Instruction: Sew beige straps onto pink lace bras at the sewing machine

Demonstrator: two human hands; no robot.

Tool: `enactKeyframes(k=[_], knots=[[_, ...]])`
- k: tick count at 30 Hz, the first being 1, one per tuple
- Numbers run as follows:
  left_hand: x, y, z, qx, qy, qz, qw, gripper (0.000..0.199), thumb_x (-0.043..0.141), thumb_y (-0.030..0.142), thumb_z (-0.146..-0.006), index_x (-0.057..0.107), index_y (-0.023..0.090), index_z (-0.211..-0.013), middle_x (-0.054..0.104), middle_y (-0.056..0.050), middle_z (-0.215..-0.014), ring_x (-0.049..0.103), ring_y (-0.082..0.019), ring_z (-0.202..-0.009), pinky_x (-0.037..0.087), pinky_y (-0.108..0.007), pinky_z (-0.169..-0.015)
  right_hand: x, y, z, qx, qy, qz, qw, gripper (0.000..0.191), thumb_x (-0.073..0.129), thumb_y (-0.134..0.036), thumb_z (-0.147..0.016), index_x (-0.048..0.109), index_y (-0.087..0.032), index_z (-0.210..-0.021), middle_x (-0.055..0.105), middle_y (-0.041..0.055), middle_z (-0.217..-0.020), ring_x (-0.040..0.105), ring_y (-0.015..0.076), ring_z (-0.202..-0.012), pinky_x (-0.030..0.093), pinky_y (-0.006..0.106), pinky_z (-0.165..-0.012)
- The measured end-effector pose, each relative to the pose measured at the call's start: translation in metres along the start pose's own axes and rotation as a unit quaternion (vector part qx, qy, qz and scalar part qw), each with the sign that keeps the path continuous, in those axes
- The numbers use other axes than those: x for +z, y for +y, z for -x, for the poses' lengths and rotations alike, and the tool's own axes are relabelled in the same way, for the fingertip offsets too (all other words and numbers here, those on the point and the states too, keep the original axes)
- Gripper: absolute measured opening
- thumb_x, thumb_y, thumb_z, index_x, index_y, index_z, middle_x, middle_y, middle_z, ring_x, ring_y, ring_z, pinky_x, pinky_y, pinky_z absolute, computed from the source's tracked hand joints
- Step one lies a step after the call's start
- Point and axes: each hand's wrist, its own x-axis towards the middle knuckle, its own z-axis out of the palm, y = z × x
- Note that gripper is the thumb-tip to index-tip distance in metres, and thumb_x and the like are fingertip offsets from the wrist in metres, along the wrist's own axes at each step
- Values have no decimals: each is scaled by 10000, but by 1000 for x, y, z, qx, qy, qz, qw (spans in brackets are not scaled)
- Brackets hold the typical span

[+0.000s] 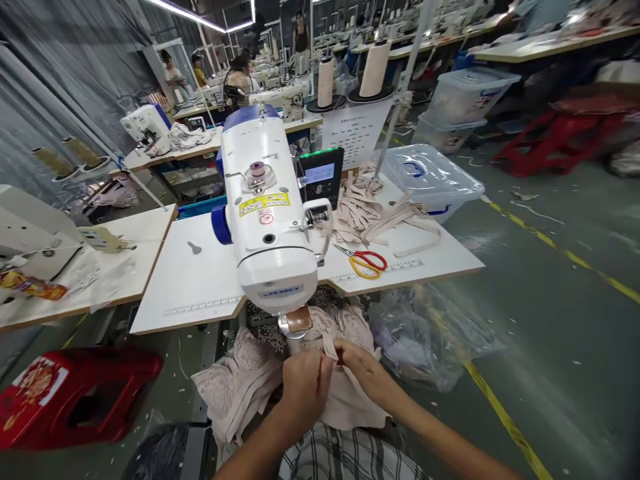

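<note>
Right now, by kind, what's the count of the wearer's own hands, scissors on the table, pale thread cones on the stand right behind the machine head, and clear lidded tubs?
Wearer's left hand and right hand: 2
Scissors: 1
Pale thread cones: 2
Clear lidded tubs: 3
Total: 8

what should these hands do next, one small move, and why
Probably ease the narrow beige strip toward the sewing machine: the left hand and right hand meet at its near end, close to the machine's head but not under it.
</note>
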Motion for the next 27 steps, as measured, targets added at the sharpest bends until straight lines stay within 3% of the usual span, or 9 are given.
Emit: enactKeyframes(k=[3, 7, 10, 13, 17, 27], knots=[[-3, 17, -12, -108, 3, 123, 986, 389, 343, 355, -1032, 411, 218, -674, 501, 15, -600, 484, -129, -554, 339, -259, -536, -6, -23, -14, 56, 62, -137, 987, 281, 507, -554, -883, 652, -325, -810, 647, 58, -746, 663, 288, -738, 576, 430, -678], [-17, 25, -18, -187, 44, 178, 965, 421, 376, 438, -1017, 493, 203, -688, 473, 29, -589, 453, -121, -540, 335, -238, -501, -11, -37, -32, 62, 92, -134, 985, 267, 624, -507, -870, 578, -252, -804, 586, 9, -711, 568, 194, -660, 485, 329, -619], [-26, 9, -17, -159, 62, 78, 982, 313, 491, 433, -990, 658, 181, -910, 526, 39, -584, 502, -123, -553, 365, -234, -548, -11, -27, -50, 32, 105, -96, 989, 256, 646, -463, -873, 556, -224, -858, 549, -29, -694, 510, 135, -624, 419, 274, -608], [-28, -12, -14, -74, 57, -73, 993, 293, 541, 371, -983, 697, 197, -1160, 603, 23, -602, 558, -131, -576, 374, -247, -592, -12, -13, -72, 25, 96, -75, 992, 240, 645, -412, -873, 514, -211, -857, 517, -54, -672, 470, 105, -601, 374, 248, -596], [-26, -27, -15, 24, 64, -220, 973, 308, 501, 319, -1008, 755, 215, -1149, 636, -8, -583, 563, -130, -544, 326, -272, -560, -16, -7, -95, 20, 62, -92, 994, 204, 618, -378, -863, 517, -201, -870, 526, -52, -688, 476, 105, -624, 377, 244, -604], [-40, -32, -32, 27, 73, -295, 952, 313, 515, 360, -1005, 766, 253, -1159, 623, 18, -520, 499, -112, -470, 250, -270, -499, -21, -12, -127, -25, 43, -20, 999, 124, 619, -280, -859, 622, -197, -951, 521, -44, -619, 538, 180, -689, 482, 375, -823]])
